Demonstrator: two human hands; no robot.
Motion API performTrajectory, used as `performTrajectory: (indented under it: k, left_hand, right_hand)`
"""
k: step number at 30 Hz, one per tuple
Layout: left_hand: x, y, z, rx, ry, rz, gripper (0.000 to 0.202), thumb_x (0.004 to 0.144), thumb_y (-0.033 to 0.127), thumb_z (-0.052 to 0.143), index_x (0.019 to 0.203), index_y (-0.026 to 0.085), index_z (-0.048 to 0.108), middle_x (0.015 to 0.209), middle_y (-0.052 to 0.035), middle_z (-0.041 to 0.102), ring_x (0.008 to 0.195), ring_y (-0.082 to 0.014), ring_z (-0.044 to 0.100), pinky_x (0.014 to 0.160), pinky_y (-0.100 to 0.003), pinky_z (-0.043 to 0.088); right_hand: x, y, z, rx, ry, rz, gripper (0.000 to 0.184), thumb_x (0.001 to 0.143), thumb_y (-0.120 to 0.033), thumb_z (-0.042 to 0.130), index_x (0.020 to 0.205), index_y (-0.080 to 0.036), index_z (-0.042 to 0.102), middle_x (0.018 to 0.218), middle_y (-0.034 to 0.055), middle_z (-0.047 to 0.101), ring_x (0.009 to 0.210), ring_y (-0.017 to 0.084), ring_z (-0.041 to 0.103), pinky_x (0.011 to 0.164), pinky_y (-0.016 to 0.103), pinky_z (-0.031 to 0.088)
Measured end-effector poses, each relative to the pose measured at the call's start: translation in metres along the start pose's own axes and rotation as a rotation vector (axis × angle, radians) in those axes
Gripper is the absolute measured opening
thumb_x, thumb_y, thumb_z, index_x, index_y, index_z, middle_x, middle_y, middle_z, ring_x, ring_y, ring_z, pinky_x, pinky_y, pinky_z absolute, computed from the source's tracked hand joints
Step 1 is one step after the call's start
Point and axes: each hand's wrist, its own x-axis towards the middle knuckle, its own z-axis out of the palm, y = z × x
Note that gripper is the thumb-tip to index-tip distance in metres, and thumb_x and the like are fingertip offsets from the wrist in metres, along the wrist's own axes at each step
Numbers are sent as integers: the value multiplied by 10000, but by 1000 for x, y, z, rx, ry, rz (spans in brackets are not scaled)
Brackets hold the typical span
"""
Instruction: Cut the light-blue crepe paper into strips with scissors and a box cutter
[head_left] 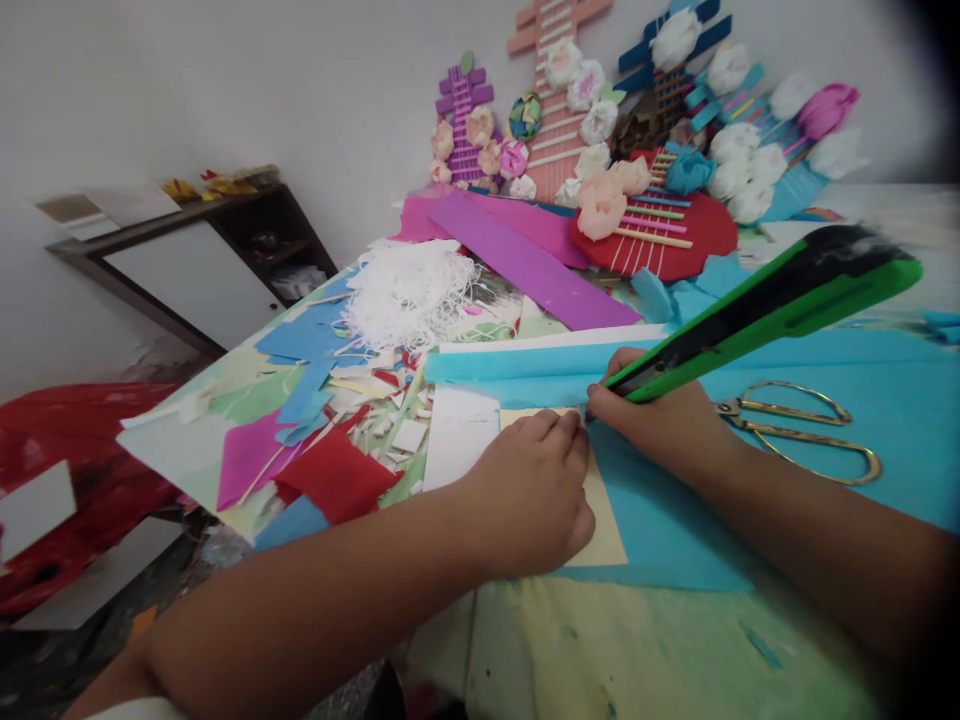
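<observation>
My right hand point(667, 425) grips a green and black utility knife point(757, 310), its handle slanting up to the right. The knife's tip points down at the upper right corner of a cream card point(609, 525). My left hand point(529, 490) presses on that card with its fingers bent and close together, hiding much of it. Under the card lie a white board point(457, 430) and a large turquoise paper sheet point(667, 530). The sheet's far edge is folded over. Gold-handled scissors point(802, 430) rest on the sheet, right of my right hand.
Paper scraps point(409, 435), red paper point(337, 470) and a heap of white string point(409, 295) cover the table's left. A purple strip point(532, 260) lies behind. Decorated instrument-shaped crafts point(555, 100) lean on the wall. A cabinet point(195, 260) stands back left.
</observation>
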Motion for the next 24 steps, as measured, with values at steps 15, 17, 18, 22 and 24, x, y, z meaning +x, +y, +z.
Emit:
performTrajectory:
  k: [15,17,18,22,24]
  left_hand:
    - [1,1,-1,-4,-8,-4,483,788,304,350,1144,-4,457,1182,-190,487,1111,-280,400,938,-400,319]
    - [1,1,-1,6,1,-4,488,789,299,348,1151,-12,451,1184,-190,487,1114,-280,399,948,-398,309]
    - [2,1,-1,11,3,-5,489,789,299,349,1150,-14,451,1184,-191,487,1114,-280,399,950,-397,307]
    - [1,1,-1,27,-1,-12,505,792,305,348,1170,-18,433,1216,-200,462,1130,-281,390,936,-395,323]
    - [1,1,-1,36,-1,-12,519,797,305,344,1195,-21,407,1240,-204,440,1147,-283,375,932,-400,327]
  right_hand:
    - [2,-3,1,-67,-74,-69,237,624,-282,514,524,-204,314,468,-48,389,459,98,372,455,240,272]
    - [2,-3,1,-54,-72,-68,244,625,-283,519,521,-205,313,467,-48,386,457,98,369,457,242,272]
    - [2,-3,0,-44,-68,-57,250,630,-292,522,519,-205,315,463,-48,384,454,98,369,456,242,274]
    - [1,-3,-2,-6,-5,7,267,650,-335,531,509,-209,343,450,-44,387,447,101,385,459,245,296]
    - [1,-3,-3,11,11,16,264,653,-328,532,503,-210,351,450,-41,398,453,104,396,466,247,308]
